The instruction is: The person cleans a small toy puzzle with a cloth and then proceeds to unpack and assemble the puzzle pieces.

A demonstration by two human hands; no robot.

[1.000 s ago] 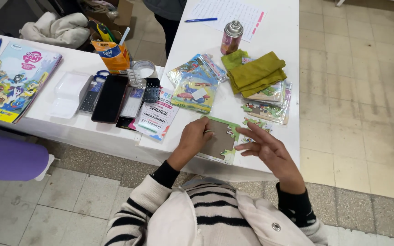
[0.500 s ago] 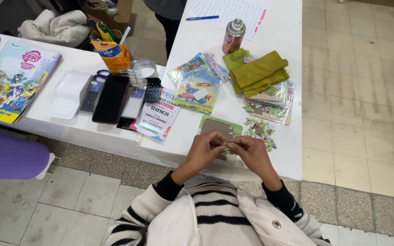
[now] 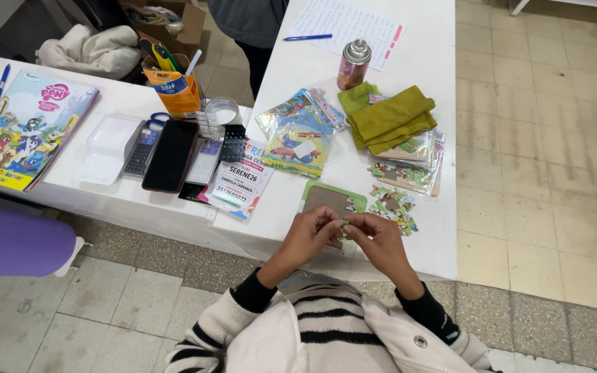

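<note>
My left hand (image 3: pixel 307 236) and my right hand (image 3: pixel 379 242) meet over the near edge of the white table (image 3: pixel 437 228), fingertips pinched together on a small puzzle piece (image 3: pixel 340 224). Just beyond the fingers lies a green-rimmed brown puzzle tray (image 3: pixel 332 200). To the right of the tray sits a scatter of loose puzzle pieces (image 3: pixel 392 206). My striped sleeves and light jacket fill the bottom of the view.
Folded olive cloths (image 3: pixel 388 119), bagged puzzles (image 3: pixel 298 135), a spray can (image 3: pixel 353 64), a written sheet with a blue pen (image 3: pixel 310 37). On the left table: phone (image 3: pixel 171 155), calculator, orange pen cup (image 3: pixel 174 88), colouring book (image 3: pixel 22 128). A person stands behind.
My hands lifted off the puzzle tray and came together at the table edge, both now pinching a small piece. The tray lies uncovered.
</note>
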